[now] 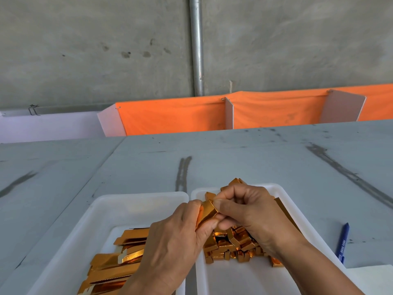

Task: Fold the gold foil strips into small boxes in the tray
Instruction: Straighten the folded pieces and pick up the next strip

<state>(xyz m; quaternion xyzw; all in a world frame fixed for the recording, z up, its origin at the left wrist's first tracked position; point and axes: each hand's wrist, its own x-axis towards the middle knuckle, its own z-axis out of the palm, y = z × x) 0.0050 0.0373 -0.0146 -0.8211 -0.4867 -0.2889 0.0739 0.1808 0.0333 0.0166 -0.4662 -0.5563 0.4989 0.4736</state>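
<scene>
Both hands meet above the gap between two white trays. My left hand (176,235) and my right hand (244,207) pinch one gold foil strip (207,211), partly bent into a box shape. The left tray (102,211) holds a pile of flat gold strips (119,265). In the right tray (285,201) lies a heap of small folded gold boxes (229,245), partly hidden under my right hand and wrist.
A blue pen (342,241) lies on the grey table (234,158) right of the right tray. A white sheet corner (370,277) shows at the bottom right. Orange cloth with white dividers (174,116) lines the table's far edge below a concrete wall.
</scene>
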